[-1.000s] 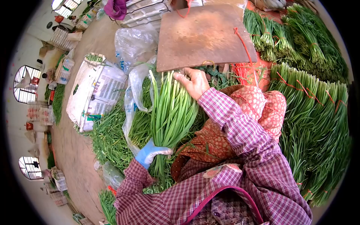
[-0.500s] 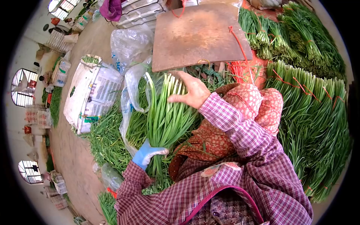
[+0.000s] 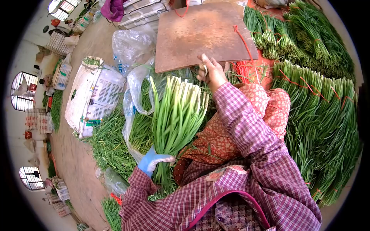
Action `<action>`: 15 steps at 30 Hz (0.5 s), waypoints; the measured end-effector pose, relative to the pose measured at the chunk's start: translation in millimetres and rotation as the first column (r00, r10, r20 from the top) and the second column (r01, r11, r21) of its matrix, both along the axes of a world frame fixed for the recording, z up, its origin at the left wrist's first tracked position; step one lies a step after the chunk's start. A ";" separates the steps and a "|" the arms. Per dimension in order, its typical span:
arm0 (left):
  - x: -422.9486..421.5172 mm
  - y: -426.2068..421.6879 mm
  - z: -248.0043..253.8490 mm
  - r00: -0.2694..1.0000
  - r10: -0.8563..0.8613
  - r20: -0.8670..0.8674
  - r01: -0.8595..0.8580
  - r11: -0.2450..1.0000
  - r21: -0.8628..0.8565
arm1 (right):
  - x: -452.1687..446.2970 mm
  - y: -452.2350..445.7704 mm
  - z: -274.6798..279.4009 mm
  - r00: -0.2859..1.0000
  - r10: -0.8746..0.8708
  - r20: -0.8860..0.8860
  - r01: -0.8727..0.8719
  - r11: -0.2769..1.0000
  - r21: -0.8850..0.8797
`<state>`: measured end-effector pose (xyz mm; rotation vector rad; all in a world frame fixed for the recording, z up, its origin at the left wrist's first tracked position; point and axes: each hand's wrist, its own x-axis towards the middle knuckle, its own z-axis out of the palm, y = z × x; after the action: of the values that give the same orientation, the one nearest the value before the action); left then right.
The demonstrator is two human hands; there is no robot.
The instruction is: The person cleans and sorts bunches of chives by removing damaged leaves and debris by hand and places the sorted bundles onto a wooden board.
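Note:
My left hand, in a blue and white glove, is wrapped round the lower leafy part of a bunch of green stalks. The bunch's pale cut ends fan out toward the board. My bare right hand is off the bunch, just beyond its pale ends and at the near edge of the brown board. Its fingers are curled in, with a small pale thing between them that I cannot make out. A clear plastic bag with loose greens lies to the left of the bunch.
Tied bundles of greens line the right side, with more bundles behind them. Red ties hang by the board. Loose greens and a white crate are at the left. Patterned cloth covers my legs.
My right hand has left the pale stalk ends, moved right and up to the board's edge, and its fingers have curled in. My left hand still grips the bunch.

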<state>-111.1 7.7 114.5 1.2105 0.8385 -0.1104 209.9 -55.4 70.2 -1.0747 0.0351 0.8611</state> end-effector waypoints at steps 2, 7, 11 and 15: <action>-13.3 18.1 -20.1 0.999 -0.028 -0.015 0.027 0.997 -0.070 | -8.2 -14.4 24.8 0.888 0.163 0.430 -0.183 0.983 0.004; -3.5 17.6 -7.3 0.996 -0.081 0.040 0.086 0.988 -0.130 | -46.3 1.7 14.8 0.191 0.400 0.896 -0.118 0.916 -0.384; -11.6 12.3 -15.3 1.000 -0.019 0.009 0.020 0.991 -0.132 | -31.9 13.0 4.9 0.434 0.164 0.886 -0.059 0.986 -0.153; -13.1 19.3 -19.7 0.999 -0.045 -0.024 0.043 0.995 -0.086 | 2.5 -3.6 39.6 0.734 0.039 0.678 0.201 0.941 -0.272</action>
<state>-124.2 26.9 94.8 1.1498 0.8215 -0.1962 212.4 -59.0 109.8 -1.6491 -0.4011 0.3361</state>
